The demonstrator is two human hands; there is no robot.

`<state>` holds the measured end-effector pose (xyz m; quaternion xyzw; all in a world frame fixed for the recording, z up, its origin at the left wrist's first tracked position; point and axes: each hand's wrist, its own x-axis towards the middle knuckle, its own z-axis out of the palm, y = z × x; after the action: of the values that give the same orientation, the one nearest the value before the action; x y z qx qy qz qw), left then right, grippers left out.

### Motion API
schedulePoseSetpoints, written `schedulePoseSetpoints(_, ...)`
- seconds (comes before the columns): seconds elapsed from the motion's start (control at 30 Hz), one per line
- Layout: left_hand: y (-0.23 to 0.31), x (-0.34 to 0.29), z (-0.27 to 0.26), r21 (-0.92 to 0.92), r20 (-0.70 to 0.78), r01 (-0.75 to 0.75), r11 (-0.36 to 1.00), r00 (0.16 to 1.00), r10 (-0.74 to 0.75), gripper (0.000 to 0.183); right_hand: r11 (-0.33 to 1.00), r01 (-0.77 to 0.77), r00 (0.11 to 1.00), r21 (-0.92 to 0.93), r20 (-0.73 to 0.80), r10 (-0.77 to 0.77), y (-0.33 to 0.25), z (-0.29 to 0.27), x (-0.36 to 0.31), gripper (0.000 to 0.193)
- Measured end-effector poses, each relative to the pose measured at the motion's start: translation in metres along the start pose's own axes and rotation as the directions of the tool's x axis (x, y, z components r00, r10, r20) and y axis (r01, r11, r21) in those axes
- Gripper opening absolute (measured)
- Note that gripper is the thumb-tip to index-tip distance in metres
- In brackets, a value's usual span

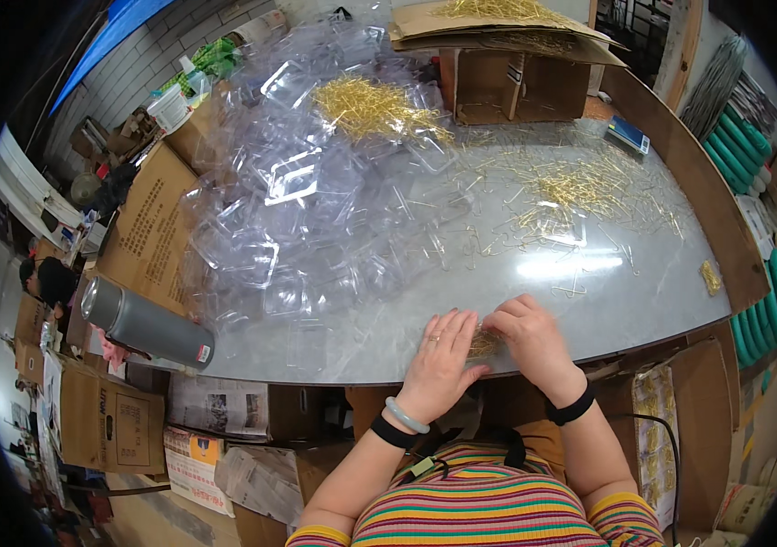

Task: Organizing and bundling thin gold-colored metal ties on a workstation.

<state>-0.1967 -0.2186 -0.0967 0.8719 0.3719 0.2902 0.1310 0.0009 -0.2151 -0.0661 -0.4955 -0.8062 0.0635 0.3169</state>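
a small gold wire bunch (pixel 483 346) is cupped between the hands, left hand (pixel 443 351) stretched, right hand (pixel 529 335) curled, exact grip can't be told. clear plastic boxes (pixel 329 182) are heaped ahead-left, loose gold hooks (pixel 580 190) are strewn ahead-right, with a strip of surface (pixel 488 294) seen before them; the near edge is crossed by the wrists, and more wire (pixel 502 10) is piled atop the open carton (pixel 479 87) farther ahead

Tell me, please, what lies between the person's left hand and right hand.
In the head view, a small bunch of thin gold-coloured wire pieces lies between the left hand and the right hand, partly hidden by them.
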Motion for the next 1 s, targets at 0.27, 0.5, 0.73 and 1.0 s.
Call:
schedulePoseSetpoints(0.27,-0.002,-0.002,0.005,-0.027,-0.028,0.026,0.999,0.999,-0.027,0.076,0.929,-0.148,0.971,0.34,-0.127,0.201,-0.01,0.01,-0.011,0.016)
schedulePoseSetpoints(0.5,0.001,0.0,0.001,-0.019,-0.049,0.076,0.997,0.996,-0.077,0.074,0.99,-0.143,0.988,0.001,-0.053,0.143,0.003,-0.017,-0.039,0.017)
schedulePoseSetpoints(0.73,-0.002,0.0,0.002,-0.005,-0.011,0.047,0.999,0.999,-0.047,0.068,0.998,-0.029,0.997,0.058,-0.063,0.033,-0.009,0.007,-0.026,0.013)
schedulePoseSetpoints(1.0,-0.001,0.0,0.001,-0.014,-0.03,0.052,0.999,0.998,-0.052,0.066,0.984,-0.17,0.971,-0.058,-0.179,0.158,-0.001,0.004,-0.014,0.023)
